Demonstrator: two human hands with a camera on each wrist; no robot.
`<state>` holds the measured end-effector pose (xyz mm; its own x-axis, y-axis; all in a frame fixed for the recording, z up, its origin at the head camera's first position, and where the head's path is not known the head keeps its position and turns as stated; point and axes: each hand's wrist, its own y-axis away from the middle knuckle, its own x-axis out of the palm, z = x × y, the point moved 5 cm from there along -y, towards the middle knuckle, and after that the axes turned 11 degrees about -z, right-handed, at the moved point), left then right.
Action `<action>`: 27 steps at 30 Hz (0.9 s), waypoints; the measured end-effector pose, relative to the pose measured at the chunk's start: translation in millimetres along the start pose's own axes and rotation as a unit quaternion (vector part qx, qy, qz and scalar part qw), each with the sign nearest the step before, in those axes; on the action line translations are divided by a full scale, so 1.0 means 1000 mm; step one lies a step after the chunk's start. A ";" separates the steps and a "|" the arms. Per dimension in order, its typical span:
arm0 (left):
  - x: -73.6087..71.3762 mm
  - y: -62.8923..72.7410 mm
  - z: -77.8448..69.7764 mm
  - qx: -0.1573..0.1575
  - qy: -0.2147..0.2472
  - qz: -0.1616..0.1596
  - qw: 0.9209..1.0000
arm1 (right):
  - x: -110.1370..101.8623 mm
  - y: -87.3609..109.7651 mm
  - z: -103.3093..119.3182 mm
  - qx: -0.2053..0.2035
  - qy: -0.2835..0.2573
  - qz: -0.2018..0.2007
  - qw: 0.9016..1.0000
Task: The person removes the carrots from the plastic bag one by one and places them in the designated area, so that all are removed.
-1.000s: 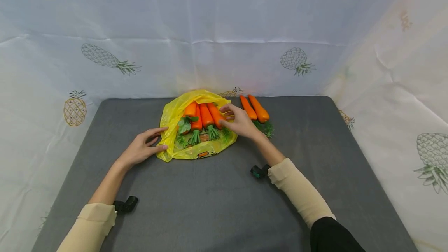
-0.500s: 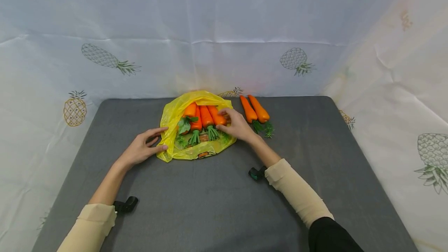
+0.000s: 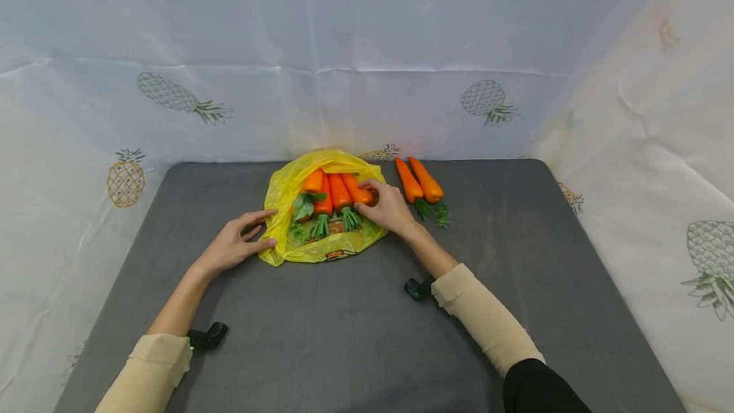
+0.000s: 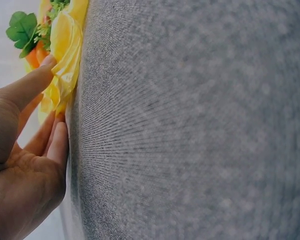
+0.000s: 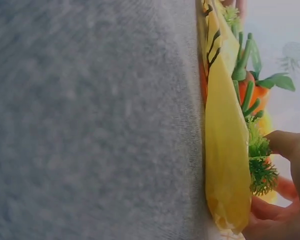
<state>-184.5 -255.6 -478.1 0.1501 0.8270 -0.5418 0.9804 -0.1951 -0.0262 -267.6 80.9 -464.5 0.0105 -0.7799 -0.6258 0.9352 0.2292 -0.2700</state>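
Observation:
A yellow plastic bag (image 3: 276,196) lies on its side at the table's far edge, its mouth facing the person. Several orange carrots (image 3: 339,191) with green tops sit inside it. My left hand (image 3: 232,243) holds the bag's left edge, thumb and fingers set apart on the plastic. In the left wrist view the thumb overlaps the yellow film. At the right side of the mouth, my right hand (image 3: 392,208) pinches the rightmost carrot (image 3: 357,190) near its leafy end. The right wrist view shows the thumb at feathery green leaves (image 5: 262,172); much of that carrot is hidden there.
Two more carrots (image 3: 425,180) lie side by side on the grey table (image 3: 344,324), just right of the bag. A white curtain (image 3: 355,107) printed with pineapples hangs behind the table. Dark wrist cameras (image 3: 209,335) stick out inward from both forearms.
My right hand has shifted slightly toward the person and closed in on the rightmost carrot, which has slid a little nearer the bag's mouth. The left hand stays at the bag's edge.

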 end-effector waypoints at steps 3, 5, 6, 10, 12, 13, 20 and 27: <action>0.000 0.000 -0.002 0.004 0.003 0.000 1.000 | -0.003 0.001 0.002 0.007 -0.008 -0.007 1.000; 0.000 0.001 -0.003 0.006 0.002 0.001 1.000 | -0.006 0.001 0.004 0.006 -0.011 -0.009 1.000; 0.000 0.001 -0.003 0.007 0.002 0.001 1.000 | -0.008 0.000 0.006 0.005 -0.013 -0.010 1.000; -0.001 0.000 -0.004 0.008 0.001 0.001 1.000 | -0.013 0.000 0.012 0.003 -0.022 -0.005 1.000; -0.001 0.000 -0.004 0.007 0.000 0.000 1.000 | -0.015 0.000 0.014 0.004 -0.029 0.000 1.000; -0.001 0.000 -0.003 0.006 -0.001 0.000 1.000 | -0.016 0.001 0.015 0.004 -0.033 0.002 0.999; -0.001 0.000 -0.003 -0.003 0.001 0.002 1.000 | -0.023 0.005 0.022 0.003 -0.052 0.022 0.998; -0.001 0.000 -0.002 -0.004 0.004 0.002 1.000 | -0.032 0.013 0.027 -0.004 -0.066 0.047 0.997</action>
<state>-184.6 -255.4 -475.9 0.1550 0.8300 -0.5358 0.9809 -0.1939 -0.0165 -245.9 93.4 -428.3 0.1450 -0.8249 -0.5464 0.9252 0.3087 -0.2207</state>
